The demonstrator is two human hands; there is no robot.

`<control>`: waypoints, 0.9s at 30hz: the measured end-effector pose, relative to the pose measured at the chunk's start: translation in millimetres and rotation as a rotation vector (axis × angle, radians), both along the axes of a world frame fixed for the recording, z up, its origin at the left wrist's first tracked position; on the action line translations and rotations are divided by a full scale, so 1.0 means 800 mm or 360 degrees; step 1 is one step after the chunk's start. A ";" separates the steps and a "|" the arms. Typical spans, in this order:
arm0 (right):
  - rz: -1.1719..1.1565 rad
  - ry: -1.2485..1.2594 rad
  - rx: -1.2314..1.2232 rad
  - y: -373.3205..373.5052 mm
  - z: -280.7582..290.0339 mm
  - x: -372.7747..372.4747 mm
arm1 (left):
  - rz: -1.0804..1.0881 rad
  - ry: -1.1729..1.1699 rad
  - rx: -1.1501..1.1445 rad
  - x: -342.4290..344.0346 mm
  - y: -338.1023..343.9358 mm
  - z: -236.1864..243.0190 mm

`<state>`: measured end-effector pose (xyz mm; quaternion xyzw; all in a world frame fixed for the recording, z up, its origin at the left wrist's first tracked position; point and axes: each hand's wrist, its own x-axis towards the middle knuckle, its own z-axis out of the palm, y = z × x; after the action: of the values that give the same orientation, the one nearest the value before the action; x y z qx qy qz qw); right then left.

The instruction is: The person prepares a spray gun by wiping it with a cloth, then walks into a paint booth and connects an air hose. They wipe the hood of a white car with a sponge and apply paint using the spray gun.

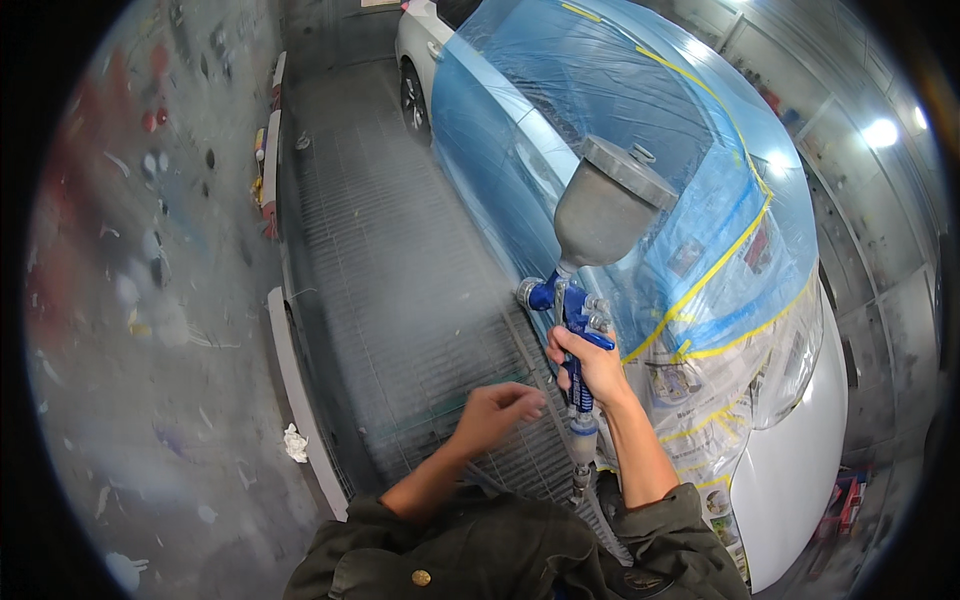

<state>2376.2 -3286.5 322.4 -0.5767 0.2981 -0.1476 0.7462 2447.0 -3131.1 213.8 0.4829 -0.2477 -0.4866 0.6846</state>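
Note:
A blue spray gun (584, 318) stands upright in my right hand (590, 367), whose fingers wrap round its grip. On top of the gun sits a grey metal paint cup (606, 205), its lid in place. A fitting and an air hose (603, 527) run down from the handle toward my body. My left hand (495, 415) hovers just left of the grip, apart from it. Its fingers are curled together, with nothing visible in them. Right of the gun, a car (790, 480) is covered by blue-tinted plastic film (720, 230), newspaper (690, 395) and yellow tape (722, 273).
Slatted floor grating (370, 300) lies between the car and the paint-spattered wall (160, 300) on my left. A pale ledge (305, 410) follows that wall, with a crumpled white wad (295, 443) beside it. Red items (845, 505) sit low at the right.

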 end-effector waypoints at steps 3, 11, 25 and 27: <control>0.0072 -0.0059 0.0034 0.008 0.013 -0.010 | 0.0160 0.0052 0.0054 0.035 0.010 -0.015; 0.0237 -0.0191 0.0072 0.023 0.023 -0.051 | -0.0108 0.0379 0.0250 0.126 -0.038 0.051; 0.0294 -0.0474 -0.0235 0.066 0.044 -0.132 | -0.0637 0.0666 0.0511 0.122 -0.073 0.105; 0.0262 -0.0469 -0.0207 0.065 0.046 -0.151 | -0.0578 0.0666 0.0599 0.108 -0.085 0.108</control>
<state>2255.3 -3234.1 358.9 -0.6184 0.1272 -0.1879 0.7524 2533.2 -3198.9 300.6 0.4385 -0.0897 -0.7263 0.5217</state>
